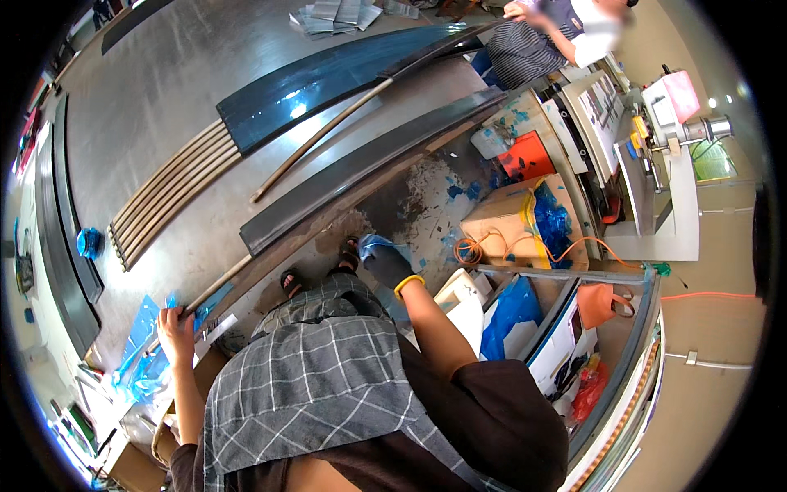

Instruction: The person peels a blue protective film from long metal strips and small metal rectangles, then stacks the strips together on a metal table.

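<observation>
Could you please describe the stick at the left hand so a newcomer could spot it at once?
On the big metal table, find the long dark strip along the near edge. A thin wooden stick shows between that strip's left end and the left hand. Unlike the row of sticks and the single stick farther in, only this one reaches that hand.

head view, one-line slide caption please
Left hand at a wooden rod, gloved right hand holding blue plastic film.

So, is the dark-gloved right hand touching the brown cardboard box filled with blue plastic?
Apart. The head view shows a strip of grey floor between the dark-gloved right hand and the brown cardboard box.
</observation>
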A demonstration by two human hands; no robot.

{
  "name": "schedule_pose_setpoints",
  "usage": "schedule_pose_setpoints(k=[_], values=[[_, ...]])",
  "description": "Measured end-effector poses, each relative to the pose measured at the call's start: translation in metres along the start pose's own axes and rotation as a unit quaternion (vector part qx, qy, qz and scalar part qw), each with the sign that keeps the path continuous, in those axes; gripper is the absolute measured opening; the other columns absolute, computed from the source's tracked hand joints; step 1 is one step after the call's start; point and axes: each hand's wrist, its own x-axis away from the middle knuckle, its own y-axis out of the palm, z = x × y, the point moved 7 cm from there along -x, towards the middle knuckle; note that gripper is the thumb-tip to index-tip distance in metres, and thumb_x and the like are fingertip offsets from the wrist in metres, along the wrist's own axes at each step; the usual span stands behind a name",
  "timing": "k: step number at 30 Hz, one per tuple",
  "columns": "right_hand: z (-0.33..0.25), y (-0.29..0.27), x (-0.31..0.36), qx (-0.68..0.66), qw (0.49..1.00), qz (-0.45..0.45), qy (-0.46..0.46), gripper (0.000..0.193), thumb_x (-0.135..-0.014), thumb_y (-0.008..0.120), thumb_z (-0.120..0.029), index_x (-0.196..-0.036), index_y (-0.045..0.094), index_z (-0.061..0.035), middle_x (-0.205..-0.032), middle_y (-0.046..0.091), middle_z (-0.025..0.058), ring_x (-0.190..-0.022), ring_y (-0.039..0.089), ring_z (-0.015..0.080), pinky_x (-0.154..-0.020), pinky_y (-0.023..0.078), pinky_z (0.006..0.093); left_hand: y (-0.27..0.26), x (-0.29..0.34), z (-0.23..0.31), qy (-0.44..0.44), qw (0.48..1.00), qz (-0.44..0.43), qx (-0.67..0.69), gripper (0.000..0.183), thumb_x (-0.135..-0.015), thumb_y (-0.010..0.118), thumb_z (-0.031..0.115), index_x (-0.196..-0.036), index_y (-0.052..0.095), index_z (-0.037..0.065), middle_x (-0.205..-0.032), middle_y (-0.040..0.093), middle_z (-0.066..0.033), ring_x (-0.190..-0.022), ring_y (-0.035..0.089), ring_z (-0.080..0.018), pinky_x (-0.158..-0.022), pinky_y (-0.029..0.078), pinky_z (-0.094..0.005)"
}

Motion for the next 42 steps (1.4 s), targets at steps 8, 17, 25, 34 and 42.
schedule_pose_setpoints(k=[8,17,25,34,42], values=[[-0.022,0.073,-0.008,0.033,0.977,-0.197,-0.072,0.020,-0.085,0.051,-0.019,-0.090,0.063,-0.0033,-0.097,0.062,0.0231,-0.092,0.061,0.0399,-0.080,0.048,0.0431,-0.003,-0.006,0.006,0.035,0.998,-0.020,-0.040,0.024,-0.075,0.073,0.015,-0.090,0.057,0.005,-0.089,0.057,-0.0116,-0.088,0.054,-0.0333,-0.078,0.044,-0.0436],[-0.011,0.095,-0.006,0.123,0.960,-0.243,-0.063,0.023,-0.082,0.058,-0.023,-0.090,0.067,-0.0043,-0.097,0.067,0.0201,-0.087,0.065,0.0375,-0.073,0.050,0.0448,0.006,-0.031,0.057,0.096,0.995,0.000,-0.016,0.024,-0.074,0.074,0.017,-0.087,0.058,0.005,-0.088,0.059,-0.0109,-0.086,0.055,-0.0331,-0.077,0.044,-0.0434],[-0.131,0.023,-0.019,-0.084,0.949,-0.048,-0.300,0.026,-0.087,0.057,-0.020,-0.106,0.065,-0.0048,-0.098,0.068,0.0177,-0.088,0.066,0.0335,-0.078,0.050,0.0404,0.051,-0.073,0.117,0.070,0.995,0.000,0.066,0.021,-0.074,0.074,0.016,-0.085,0.061,0.004,-0.087,0.059,-0.0118,-0.087,0.055,-0.0340,-0.078,0.046,-0.0439],[-0.275,-0.018,-0.032,-0.513,0.715,-0.421,-0.220,0.012,-0.095,0.056,-0.009,-0.102,0.064,-0.0036,-0.097,0.068,0.0091,-0.088,0.064,0.0173,-0.077,0.051,0.0346,0.063,-0.030,0.207,-0.097,0.520,-0.364,0.767,0.041,-0.087,0.066,0.044,-0.105,0.064,0.007,-0.103,0.065,-0.0100,-0.096,0.060,-0.0212,-0.086,0.047,-0.0357],[-0.244,0.024,-0.041,-0.318,0.820,-0.455,-0.138,0.017,-0.094,0.056,-0.015,-0.102,0.059,-0.0006,-0.096,0.063,0.0048,-0.092,0.055,0.0118,-0.086,0.045,0.0292,-0.039,-0.011,-0.126,-0.279,0.914,-0.002,0.294,0.035,-0.088,0.066,0.036,-0.080,0.069,0.002,-0.069,0.063,-0.0055,-0.066,0.054,-0.0122,-0.062,0.044,-0.0304]])
